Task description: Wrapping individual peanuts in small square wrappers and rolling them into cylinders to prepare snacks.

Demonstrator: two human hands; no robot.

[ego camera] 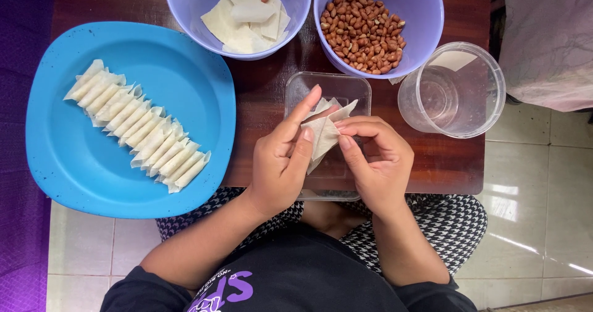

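Both hands meet over a clear rectangular container (327,87) on a dark wooden table. My left hand (281,161) and my right hand (377,161) pinch a pale, partly folded pastry wrapper (324,130) between thumbs and fingers. A blue plate (74,158) at the left carries a diagonal row of several rolled wrappers (139,127). Behind, a lilac bowl (185,3) holds flat wrapper squares (247,16), and a second lilac bowl (420,3) holds peanuts (361,31).
A clear round tub (454,90) stands at the right of the wooden table (265,83), close to its edge. Tiled floor lies to the right and below. Purple cloth lies at the far left. My knees sit under the table's front edge.
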